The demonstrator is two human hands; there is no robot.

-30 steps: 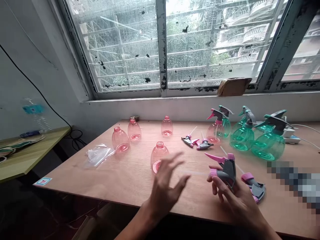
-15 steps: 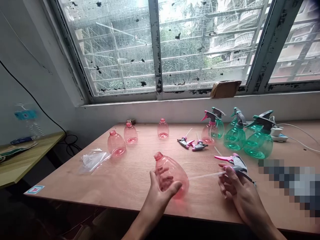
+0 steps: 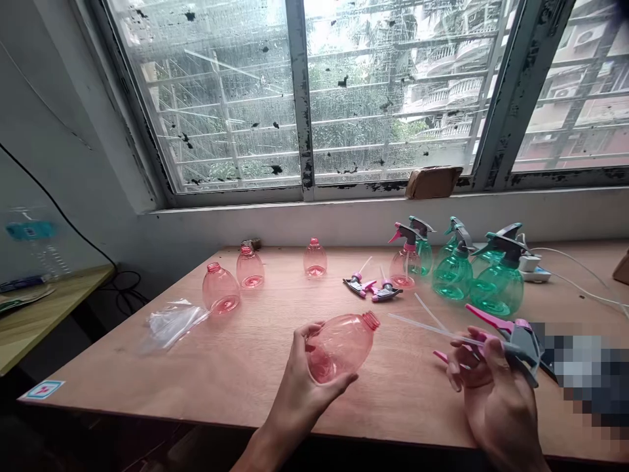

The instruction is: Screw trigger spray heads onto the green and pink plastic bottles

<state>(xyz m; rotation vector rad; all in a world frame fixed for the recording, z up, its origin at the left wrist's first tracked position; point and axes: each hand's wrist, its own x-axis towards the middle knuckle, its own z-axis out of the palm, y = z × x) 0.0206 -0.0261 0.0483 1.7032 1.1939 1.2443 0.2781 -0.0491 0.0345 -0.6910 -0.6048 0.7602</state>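
My left hand [image 3: 295,393] is wrapped round a clear pink bottle [image 3: 346,341], tilted above the table with its open neck pointing up and right. Between the fingers of my right hand [image 3: 504,396] is a grey and pink trigger spray head [image 3: 523,344]. Its thin clear tube [image 3: 422,326] points left toward the bottle's neck, apart from it. A second tube and a bit of pink show behind my right fingers; what they belong to is mostly hidden. Two more spray heads [image 3: 386,292] lie on the table farther back.
Open pink bottles [image 3: 221,290] stand at the back left, beside a clear plastic bag [image 3: 177,322]. Several green spray bottles [image 3: 497,288] and one pink spray bottle [image 3: 403,267] stand at the back right. A white power adapter [image 3: 533,269] with cables lies beyond them. The wooden table [image 3: 221,380] has a near edge.
My left hand has turned the bottle so its neck swung from upper left to upper right. My right hand has moved slightly right with the spray head, its tube now angled upward to the left.
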